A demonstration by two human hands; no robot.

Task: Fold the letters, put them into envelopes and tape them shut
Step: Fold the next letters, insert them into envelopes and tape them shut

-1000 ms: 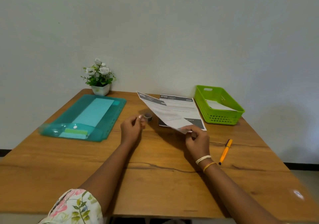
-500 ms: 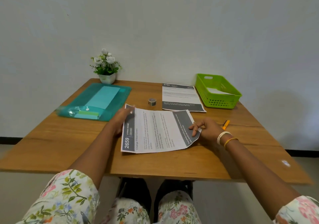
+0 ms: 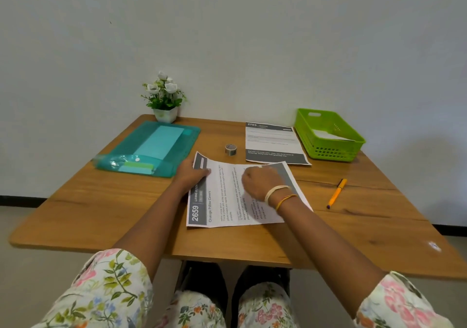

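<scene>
A printed letter (image 3: 222, 201) headed 2659 lies sideways on the wooden table (image 3: 101, 206) in front of me. My left hand (image 3: 192, 176) presses flat on the letter's left end. Over the middle of the sheet, my right hand (image 3: 260, 183) has its fingers curled at the far edge and seems to pinch the paper there. A second letter (image 3: 273, 140) headed 2703 lies flat farther back. Between the two letters stands a small roll of tape (image 3: 230, 149). Light teal envelopes (image 3: 161, 140) lie in a teal plastic folder (image 3: 187, 145) at the left.
A green basket (image 3: 328, 150) holding white paper stands at the back right. An orange pen (image 3: 336, 193) lies right of the letter. A potted plant with white flowers (image 3: 164, 100) stands against the wall at the back left.
The letter went from held up in the air to lying flat near me. My left hand came onto its left end, and my right hand moved from the right edge to the middle.
</scene>
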